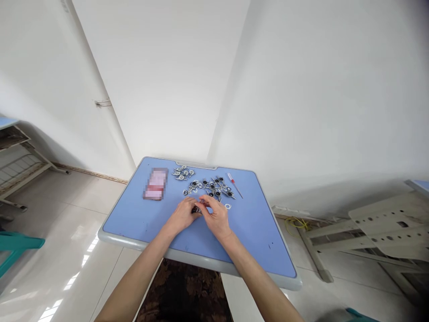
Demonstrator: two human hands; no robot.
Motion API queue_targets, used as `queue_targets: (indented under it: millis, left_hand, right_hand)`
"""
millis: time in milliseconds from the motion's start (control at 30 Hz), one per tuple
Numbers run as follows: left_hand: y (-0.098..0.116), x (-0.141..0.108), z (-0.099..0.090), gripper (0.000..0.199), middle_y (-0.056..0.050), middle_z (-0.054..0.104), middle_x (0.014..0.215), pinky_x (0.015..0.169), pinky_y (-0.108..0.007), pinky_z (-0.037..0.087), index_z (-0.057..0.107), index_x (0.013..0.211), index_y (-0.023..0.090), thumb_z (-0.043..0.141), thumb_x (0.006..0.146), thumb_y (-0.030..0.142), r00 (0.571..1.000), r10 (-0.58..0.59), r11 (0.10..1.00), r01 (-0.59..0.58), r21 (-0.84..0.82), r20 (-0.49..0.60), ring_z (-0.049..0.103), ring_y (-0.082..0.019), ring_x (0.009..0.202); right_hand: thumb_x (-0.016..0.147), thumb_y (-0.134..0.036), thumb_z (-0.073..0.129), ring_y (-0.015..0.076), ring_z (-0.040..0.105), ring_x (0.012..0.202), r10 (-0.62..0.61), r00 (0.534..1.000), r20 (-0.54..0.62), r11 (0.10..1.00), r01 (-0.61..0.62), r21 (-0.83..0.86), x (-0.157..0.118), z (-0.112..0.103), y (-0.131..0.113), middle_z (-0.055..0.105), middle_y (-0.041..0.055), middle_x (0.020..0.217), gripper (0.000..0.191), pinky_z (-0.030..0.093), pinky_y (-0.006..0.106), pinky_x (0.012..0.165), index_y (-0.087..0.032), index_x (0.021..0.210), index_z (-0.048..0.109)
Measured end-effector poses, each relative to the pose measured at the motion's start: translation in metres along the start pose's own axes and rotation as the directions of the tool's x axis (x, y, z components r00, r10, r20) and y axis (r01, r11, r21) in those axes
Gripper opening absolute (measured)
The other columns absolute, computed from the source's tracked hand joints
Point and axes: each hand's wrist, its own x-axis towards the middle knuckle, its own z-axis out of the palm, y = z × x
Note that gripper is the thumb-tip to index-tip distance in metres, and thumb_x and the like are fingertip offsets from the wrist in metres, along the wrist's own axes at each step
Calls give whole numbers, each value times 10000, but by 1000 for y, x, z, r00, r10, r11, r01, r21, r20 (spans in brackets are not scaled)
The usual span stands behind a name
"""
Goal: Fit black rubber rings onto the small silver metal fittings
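Note:
Both hands meet near the middle of the blue table (134,223). My left hand (182,215) is closed round a small dark metal part (196,209). My right hand (216,218) touches the same part from the right, thumb and forefinger pinched together; what lies between these fingertips is too small to tell. Just beyond the hands lies a pile of metal parts with black round pieces (212,186). Loose flat rings and plates (192,188) lie at its left, and one flat plate (228,206) is beside my right hand.
Several metal parts (182,172) form a group at the table's back. A blurred pink rectangular object (156,184) lies at the left, a screwdriver (235,185) with a red-and-clear handle at the right. White walls stand behind; a teal stool (20,243) is at the far left.

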Motion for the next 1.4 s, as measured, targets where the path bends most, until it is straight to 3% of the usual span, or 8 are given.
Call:
queue_targets:
  millis: [167,300,633,1167,1400]
  left_hand:
    - [1,0,-1,155,-70,652,1021,886,-349,455,642,926,163,617,785,105,1000,-1,1000,1,-20,-11,585,-216,962]
    - [2,-1,-3,165,-61,647,959,850,-345,461,641,945,162,629,785,124,1000,-6,1000,6,-12,9,582,-213,918]
    - [3,-1,-4,126,-55,646,923,875,-359,448,637,887,164,637,773,111,999,-31,999,31,20,30,567,-228,957]
    - [4,-1,-4,74,-44,624,850,800,-332,451,616,831,162,638,773,120,999,-32,997,31,74,16,563,-217,881]
    - [8,-1,-7,88,-43,632,888,800,-315,453,638,855,162,641,780,116,999,-44,999,43,32,22,572,-204,892]
  right_hand:
    - [922,-205,498,170,641,754,-102,988,114,995,99,31,2,-8,4,684,55,892,274,548,314,687,-229,1177,595]
    - [933,-179,446,187,635,869,-106,976,189,992,91,83,6,-16,2,677,80,988,339,538,346,763,-232,1246,564]
    - [894,-279,548,181,673,761,126,988,95,977,-140,163,5,-12,1,712,37,861,173,564,333,723,-235,991,685]
    - [864,-305,579,160,646,720,174,984,45,967,-180,182,4,-12,-1,678,29,811,135,577,308,682,-217,916,667]
    - [863,-303,583,177,649,776,211,972,-100,968,-194,159,7,-22,7,681,58,894,127,563,328,724,-203,925,631]
